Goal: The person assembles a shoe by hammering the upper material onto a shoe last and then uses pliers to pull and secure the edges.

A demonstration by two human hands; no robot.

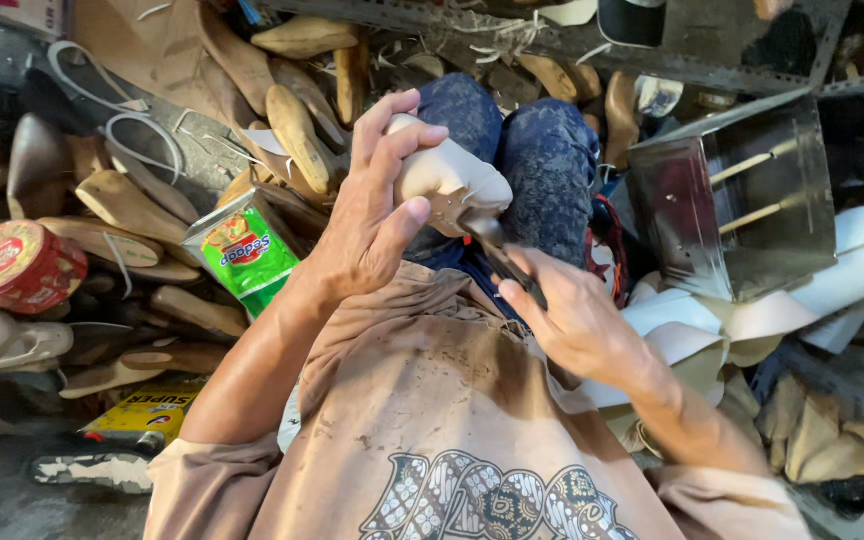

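One metal box (732,200) (two rods inside)

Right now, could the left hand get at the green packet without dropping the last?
Probably not. The left hand is wrapped around the cream last, so it has no free fingers. The green packet lies just beside its wrist, with nothing between them.

Matt wooden shoe last (449,172), shiny metal box (742,200).
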